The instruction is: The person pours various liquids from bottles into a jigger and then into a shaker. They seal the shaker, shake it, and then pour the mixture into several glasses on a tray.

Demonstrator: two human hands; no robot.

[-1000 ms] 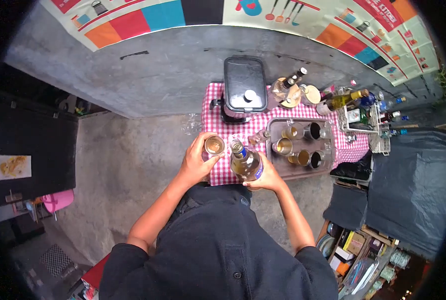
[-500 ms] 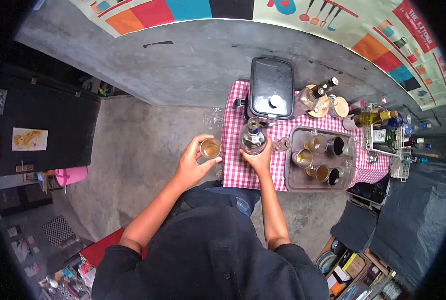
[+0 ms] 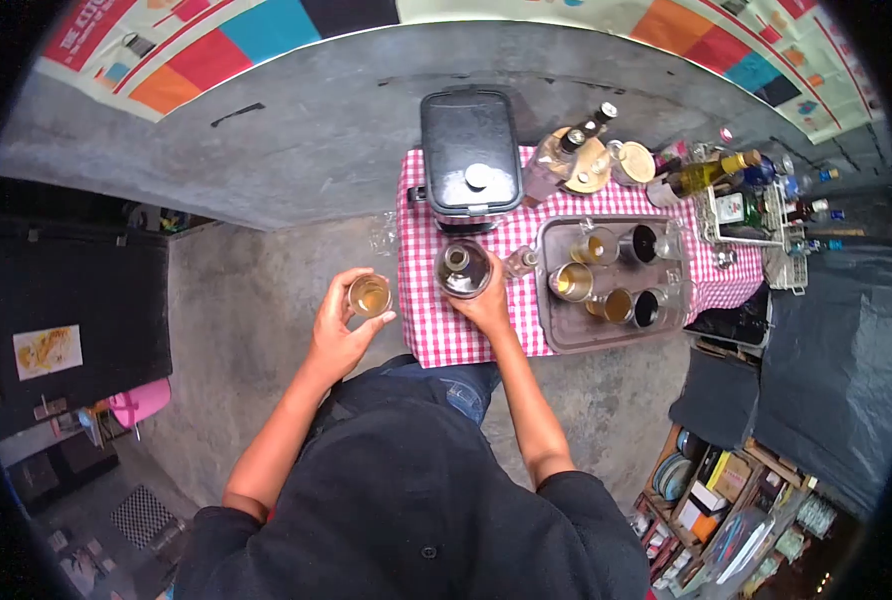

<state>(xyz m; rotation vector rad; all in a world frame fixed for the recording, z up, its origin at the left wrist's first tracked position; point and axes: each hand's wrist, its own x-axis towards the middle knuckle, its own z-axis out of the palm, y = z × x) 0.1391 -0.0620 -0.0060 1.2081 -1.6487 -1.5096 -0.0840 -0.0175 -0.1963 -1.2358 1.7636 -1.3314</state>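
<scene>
My left hand [image 3: 338, 335] is closed round a clear glass [image 3: 370, 296] with some amber-brown drink in it, held off the table's left side. My right hand [image 3: 486, 308] grips a dark round-bodied bottle [image 3: 474, 277] over the front of the checked cloth; its open neck points up toward me. Just right of that bottle stands a small clear bottle [image 3: 521, 262]. Farther right, a brown tray [image 3: 556, 330] carries several glasses, some with amber drink, such as the glass [image 3: 572, 282], and some with a dark drink, such as the glass [image 3: 644, 244].
A black lidded box [image 3: 471, 140] sits at the table's back left on the red-and-white checked cloth [image 3: 416, 330]. Behind the tray are tall bottles [image 3: 551, 170] and a round wooden board [image 3: 588, 175]. A white rack [image 3: 756, 225] with bottles stands at the right. Grey wall behind.
The view has turned, so the table sits farther left in it. The dark bottle now looks more upright, seen nearly from above. Both hands keep their hold.
</scene>
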